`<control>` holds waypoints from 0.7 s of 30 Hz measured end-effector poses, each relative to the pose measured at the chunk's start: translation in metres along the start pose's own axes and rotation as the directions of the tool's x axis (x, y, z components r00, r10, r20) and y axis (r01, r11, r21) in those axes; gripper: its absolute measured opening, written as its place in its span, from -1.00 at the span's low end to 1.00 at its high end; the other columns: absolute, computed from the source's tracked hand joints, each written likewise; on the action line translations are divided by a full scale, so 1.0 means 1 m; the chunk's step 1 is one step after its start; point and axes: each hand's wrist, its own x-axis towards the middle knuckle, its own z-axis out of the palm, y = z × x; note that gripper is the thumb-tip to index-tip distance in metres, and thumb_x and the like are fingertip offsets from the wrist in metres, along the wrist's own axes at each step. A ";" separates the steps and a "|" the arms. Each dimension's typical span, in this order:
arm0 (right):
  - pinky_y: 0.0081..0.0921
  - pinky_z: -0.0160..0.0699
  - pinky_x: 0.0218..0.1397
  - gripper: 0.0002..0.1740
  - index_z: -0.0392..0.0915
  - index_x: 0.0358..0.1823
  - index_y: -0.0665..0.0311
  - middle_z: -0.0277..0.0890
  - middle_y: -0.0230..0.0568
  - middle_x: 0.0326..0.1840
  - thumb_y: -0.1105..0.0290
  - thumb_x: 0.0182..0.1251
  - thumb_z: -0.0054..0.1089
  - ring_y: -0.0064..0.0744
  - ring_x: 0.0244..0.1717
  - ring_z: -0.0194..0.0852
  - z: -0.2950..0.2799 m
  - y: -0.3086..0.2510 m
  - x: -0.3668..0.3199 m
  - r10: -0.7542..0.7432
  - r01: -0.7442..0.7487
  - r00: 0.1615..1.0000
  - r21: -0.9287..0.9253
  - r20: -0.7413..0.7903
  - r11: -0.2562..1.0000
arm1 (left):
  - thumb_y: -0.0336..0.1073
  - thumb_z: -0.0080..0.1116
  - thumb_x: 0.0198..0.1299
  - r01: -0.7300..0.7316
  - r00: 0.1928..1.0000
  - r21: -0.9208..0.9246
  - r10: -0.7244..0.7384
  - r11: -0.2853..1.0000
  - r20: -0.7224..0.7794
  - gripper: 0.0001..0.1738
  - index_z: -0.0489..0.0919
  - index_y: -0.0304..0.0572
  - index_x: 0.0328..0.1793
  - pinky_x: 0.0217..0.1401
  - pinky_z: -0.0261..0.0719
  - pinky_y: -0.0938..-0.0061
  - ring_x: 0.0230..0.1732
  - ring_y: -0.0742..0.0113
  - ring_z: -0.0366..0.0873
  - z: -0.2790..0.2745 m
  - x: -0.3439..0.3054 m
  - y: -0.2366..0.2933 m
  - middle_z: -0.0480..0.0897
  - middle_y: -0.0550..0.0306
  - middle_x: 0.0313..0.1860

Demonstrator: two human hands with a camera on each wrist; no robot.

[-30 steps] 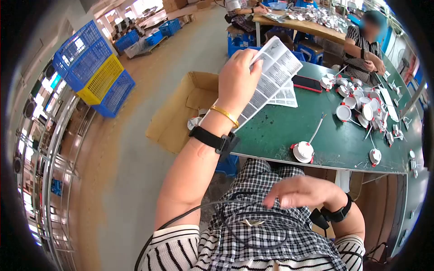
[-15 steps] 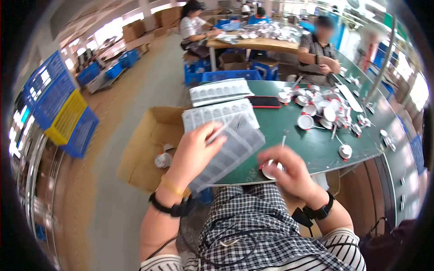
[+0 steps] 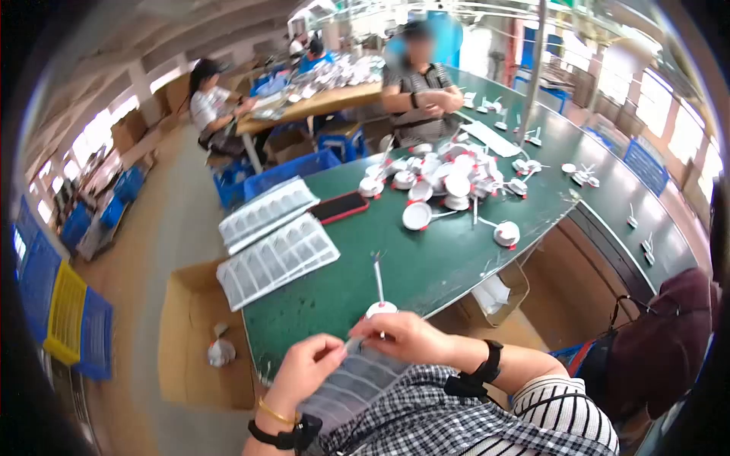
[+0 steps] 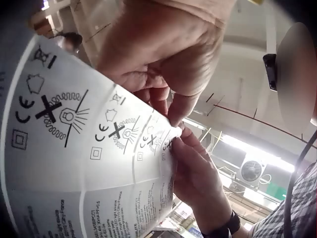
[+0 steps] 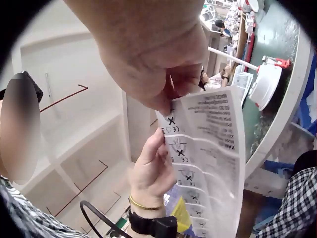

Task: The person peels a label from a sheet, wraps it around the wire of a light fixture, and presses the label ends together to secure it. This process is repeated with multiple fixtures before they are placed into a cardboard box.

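A sheet of printed labels hangs over the lap, its rows marked with CE signs and crossed-out lamp drawings. At one edge of it my left hand, with a gold bangle above the black wrist strap, pinches the sheet. My right hand pinches the same edge near the corner, thumb and fingertips close to the left hand's. Just beyond the right hand, a white round downlight with an upright wire stands near the table edge; the right wrist view shows its red clip.
Further label sheets lie at the left of the green table, beside a red-edged phone. A heap of downlights covers the far middle. An open cardboard box stands left. A person sits opposite.
My left hand has brought the label sheet down from above the table towards the lap. The right hand has come across and taken hold of its edge. The view has turned right.
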 end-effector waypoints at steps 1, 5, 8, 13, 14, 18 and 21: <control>-0.36 0.56 -0.21 -0.74 0.55 -0.07 0.25 0.57 -0.13 -0.27 0.53 0.19 0.22 -0.16 -0.24 0.59 0.005 0.008 -0.008 -0.040 0.040 0.999 -0.012 0.022 0.999 | -0.37 0.19 0.26 0.095 0.995 -0.020 -0.095 0.995 -0.001 -0.84 0.60 -0.36 -0.16 -0.25 0.46 0.66 -0.33 0.66 0.45 0.005 -0.007 -0.010 0.59 0.32 -0.35; -0.33 0.62 -0.14 -0.73 0.58 -0.08 0.17 0.54 -0.21 -0.13 0.45 0.15 0.30 -0.16 -0.14 0.57 -0.006 0.015 -0.023 -0.124 0.137 0.990 -0.252 0.069 0.958 | -0.40 0.19 0.26 0.166 0.980 -0.124 -0.150 0.978 0.128 -0.84 0.60 -0.37 -0.13 -0.18 0.48 0.67 -0.27 0.63 0.48 0.014 0.004 -0.028 0.60 0.33 -0.30; -0.35 0.63 -0.19 -0.73 0.58 -0.11 0.17 0.50 -0.27 -0.17 0.43 0.12 0.30 -0.21 -0.16 0.55 -0.012 0.016 -0.028 -0.222 0.226 0.974 -0.319 0.052 0.920 | -0.37 0.18 0.28 0.222 0.966 -0.139 -0.198 0.965 0.166 -0.82 0.60 -0.37 -0.10 -0.17 0.49 0.67 -0.26 0.62 0.49 0.019 0.012 -0.037 0.61 0.32 -0.29; -0.36 0.61 -0.14 -0.78 0.52 -0.15 0.19 0.46 -0.26 -0.14 0.40 0.15 0.23 -0.20 -0.14 0.54 -0.012 0.023 -0.034 -0.209 0.206 0.978 -0.320 0.025 0.925 | -0.36 0.18 0.28 0.261 0.950 -0.143 -0.227 0.955 0.216 -0.81 0.62 -0.37 -0.09 -0.15 0.49 0.64 -0.26 0.60 0.50 0.027 0.015 -0.037 0.62 0.30 -0.28; -0.35 0.60 -0.14 -0.78 0.52 -0.15 0.20 0.45 -0.25 -0.14 0.39 0.16 0.22 -0.19 -0.15 0.54 -0.010 0.025 -0.035 -0.211 0.216 0.976 -0.313 0.048 0.925 | -0.41 0.16 0.26 0.295 0.944 -0.150 -0.264 0.944 0.197 -0.85 0.62 -0.33 -0.12 -0.24 0.46 0.63 -0.32 0.55 0.49 0.029 0.012 -0.023 0.61 0.27 -0.33; -0.34 0.57 -0.18 -0.81 0.50 -0.17 0.22 0.42 -0.24 -0.13 0.38 0.18 0.19 -0.20 -0.16 0.51 -0.002 0.029 -0.032 -0.237 0.255 0.967 -0.289 0.096 0.923 | -0.34 0.09 0.31 0.310 0.946 -0.166 -0.286 0.936 0.153 -0.83 0.62 -0.30 -0.15 -0.35 0.38 0.69 -0.40 0.63 0.42 0.031 0.004 -0.001 0.57 0.36 -0.40; -0.34 0.55 -0.18 -0.81 0.48 -0.20 0.23 0.40 -0.24 -0.12 0.40 0.16 0.16 -0.22 -0.14 0.48 -0.002 0.026 -0.029 -0.283 0.314 0.948 -0.299 0.143 0.901 | -0.35 0.11 0.30 0.326 0.942 -0.148 -0.307 0.934 0.138 -0.83 0.62 -0.31 -0.14 -0.32 0.40 0.68 -0.38 0.59 0.43 0.027 0.000 -0.003 0.58 0.32 -0.38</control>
